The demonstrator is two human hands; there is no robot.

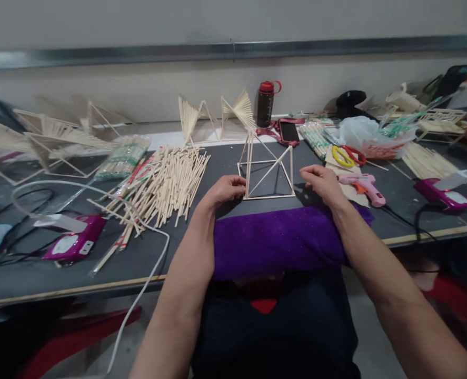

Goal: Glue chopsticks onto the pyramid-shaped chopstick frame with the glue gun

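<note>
A small frame of thin wooden sticks (270, 196) stands on the dark table in front of me, with a square base, upright posts and slanting sticks. My left hand (227, 190) is at its front left corner, fingers closed around the foot of the post there; the exact grip is partly hidden. To the right of the frame, my right hand (320, 181) hovers apart from it, fingers loosely spread and holding nothing visible. A folded purple cloth (276, 239) lies along the table edge beneath my wrists.
Loose sticks (174, 184) are heaped to the left. On the right lie a pink glue gun (363, 187) and scissors (347, 156). Finished stick models (237, 113) and a bottle (265, 105) stand behind. A white cable (166, 247) hangs over the front edge.
</note>
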